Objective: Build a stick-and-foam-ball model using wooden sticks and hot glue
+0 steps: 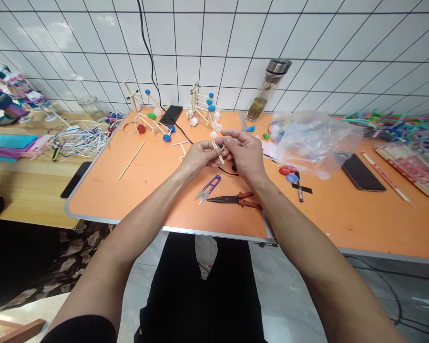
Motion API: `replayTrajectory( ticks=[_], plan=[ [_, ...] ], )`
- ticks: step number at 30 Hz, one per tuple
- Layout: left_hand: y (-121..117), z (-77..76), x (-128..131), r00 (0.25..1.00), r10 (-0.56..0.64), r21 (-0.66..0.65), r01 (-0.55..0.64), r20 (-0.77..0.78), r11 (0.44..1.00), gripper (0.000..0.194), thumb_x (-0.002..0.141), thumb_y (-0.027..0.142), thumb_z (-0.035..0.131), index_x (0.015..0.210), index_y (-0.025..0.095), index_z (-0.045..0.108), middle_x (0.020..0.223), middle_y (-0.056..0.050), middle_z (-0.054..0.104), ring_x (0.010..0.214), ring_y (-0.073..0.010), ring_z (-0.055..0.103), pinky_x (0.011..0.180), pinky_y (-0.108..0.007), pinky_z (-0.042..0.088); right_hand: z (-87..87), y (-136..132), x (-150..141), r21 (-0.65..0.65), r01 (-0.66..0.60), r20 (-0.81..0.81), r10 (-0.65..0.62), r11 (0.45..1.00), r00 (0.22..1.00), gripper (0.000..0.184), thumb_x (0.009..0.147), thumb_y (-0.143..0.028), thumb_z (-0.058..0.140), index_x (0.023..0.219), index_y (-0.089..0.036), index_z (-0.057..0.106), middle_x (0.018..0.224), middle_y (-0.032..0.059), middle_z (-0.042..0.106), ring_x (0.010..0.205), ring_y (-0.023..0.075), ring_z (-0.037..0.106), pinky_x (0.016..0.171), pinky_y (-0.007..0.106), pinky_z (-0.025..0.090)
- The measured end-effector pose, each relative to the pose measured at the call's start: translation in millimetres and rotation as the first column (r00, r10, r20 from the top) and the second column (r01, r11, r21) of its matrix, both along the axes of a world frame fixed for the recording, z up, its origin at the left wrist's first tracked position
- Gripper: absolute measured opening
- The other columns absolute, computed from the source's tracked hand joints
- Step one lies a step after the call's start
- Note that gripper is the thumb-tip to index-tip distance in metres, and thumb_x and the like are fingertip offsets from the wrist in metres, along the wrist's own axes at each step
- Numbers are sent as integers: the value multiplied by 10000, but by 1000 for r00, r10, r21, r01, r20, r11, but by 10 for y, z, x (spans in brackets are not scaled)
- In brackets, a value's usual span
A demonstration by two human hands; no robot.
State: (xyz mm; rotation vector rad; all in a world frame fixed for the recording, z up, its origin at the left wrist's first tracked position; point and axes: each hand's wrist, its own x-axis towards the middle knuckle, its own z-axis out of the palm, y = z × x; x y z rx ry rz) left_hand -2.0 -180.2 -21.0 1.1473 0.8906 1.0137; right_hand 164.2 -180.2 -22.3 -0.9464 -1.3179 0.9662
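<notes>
The left hand (202,156) and right hand (246,152) meet above the orange counter (103,190), their fingertips pinching short wooden sticks (220,158) between them. Just below, purple-handled thread snips (213,185) lie with blades toward the lower left, beside red-handled needle-nose pliers (223,199) whose handle ends reach the right forearm. Left of the left hand lies a T-shaped stick piece (180,143), partly hidden by that hand; farther left, a single long stick (131,160) lies flat. Beyond the hands stand two stick frames with small coloured round pieces, the left frame (134,104) and the middle frame (194,97), with a black smartphone (171,115) between them. Near the tiled wall (221,47) stands a lidded glass bottle (259,105); to its right sits a clear plastic bag (311,143).
</notes>
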Motion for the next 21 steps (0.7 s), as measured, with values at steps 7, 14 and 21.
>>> replayTrajectory(
  ticks=[7,14,21],
  plan=[
    [36,-26,-16,1000,-25,22,25,18,999,275,910,325,920,817,147,732,738,-17,776,595,-72,678,620,-173,562,19,25,24,-3,-50,-50,50,999,998,589,835,-755,886,1131,-252,802,1039,52,868,646,116,696,570,235,579],
    [68,-43,-47,1000,9,20,-9,24,1000,290,939,317,897,800,135,719,743,-39,787,584,-76,692,605,-173,565,49,6,61,34,-37,92,34,999,995,419,842,-562,935,1057,-233,790,840,13,786,670,145,711,596,256,577],
    [67,19,-83,995,101,38,-101,14,994,236,913,238,894,849,159,681,744,-33,799,584,-97,706,580,-184,563,22,84,165,45,69,212,-77,997,974,160,899,-345,759,981,-210,785,766,6,740,616,151,648,602,287,529]
  ],
)
